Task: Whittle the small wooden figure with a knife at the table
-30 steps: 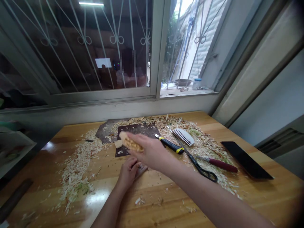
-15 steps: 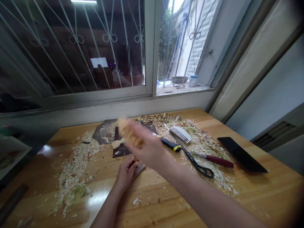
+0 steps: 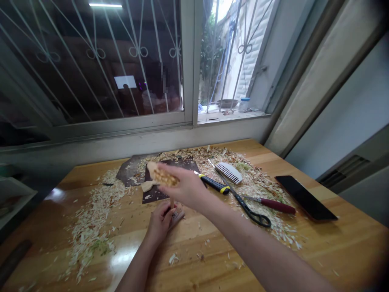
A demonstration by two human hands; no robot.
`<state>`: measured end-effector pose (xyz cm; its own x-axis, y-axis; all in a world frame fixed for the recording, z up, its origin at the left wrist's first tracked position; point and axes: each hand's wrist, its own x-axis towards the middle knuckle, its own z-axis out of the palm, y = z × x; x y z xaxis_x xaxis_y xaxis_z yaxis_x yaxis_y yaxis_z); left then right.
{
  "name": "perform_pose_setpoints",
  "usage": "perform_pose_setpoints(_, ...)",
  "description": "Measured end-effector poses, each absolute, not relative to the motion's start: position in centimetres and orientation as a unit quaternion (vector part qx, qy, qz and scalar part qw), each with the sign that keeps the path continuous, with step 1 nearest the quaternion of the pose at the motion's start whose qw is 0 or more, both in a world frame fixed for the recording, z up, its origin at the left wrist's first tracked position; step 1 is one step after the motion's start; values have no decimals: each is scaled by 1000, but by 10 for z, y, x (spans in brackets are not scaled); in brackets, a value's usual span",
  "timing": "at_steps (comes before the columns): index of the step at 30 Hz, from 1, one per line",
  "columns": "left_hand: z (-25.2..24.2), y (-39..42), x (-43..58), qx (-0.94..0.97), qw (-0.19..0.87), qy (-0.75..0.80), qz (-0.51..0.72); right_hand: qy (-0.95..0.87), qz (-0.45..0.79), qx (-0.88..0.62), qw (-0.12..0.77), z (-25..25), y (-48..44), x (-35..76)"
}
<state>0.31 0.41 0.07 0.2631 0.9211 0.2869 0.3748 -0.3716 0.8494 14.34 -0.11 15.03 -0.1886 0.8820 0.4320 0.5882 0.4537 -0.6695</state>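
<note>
My right hand is closed round a pale wooden piece with a rough, chipped-looking surface, held above the table. Below it, my left hand rests on the tabletop, its fingers pinched round a thin upright wooden rod. The rod's lower end is hidden by the fingers. Beside those fingers lies a small greyish block; whether the rod touches it I cannot tell. A pale carved wood piece lies on a dark sheet just beyond my hands.
Wood shavings spread over the wooden table. To the right lie a yellow-and-black handled tool, a white comb-like piece, a black-handled tool, a red-handled tool and a flat black slab. A barred window stands behind.
The wooden piece in my right hand has come slightly lower and is less blurred. My left hand has kept its place, and the thin rod above it now shows. The view has shifted slightly.
</note>
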Motion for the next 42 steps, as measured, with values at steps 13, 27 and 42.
perform_pose_setpoints(13, -2, 5, 2, 718, 339, 451, 408, -752, 156, -481, 423, 137, -7, 141)
perform_pose_setpoints(27, 17, -5, -14, 655, 329, 493, 468, -712, 76, -656, 238, 38, -9, 199)
perform_pose_setpoints(42, 30, -12, -27, 735, 271, 555, 280, -709, 237, -561, 355, 82, -13, 134)
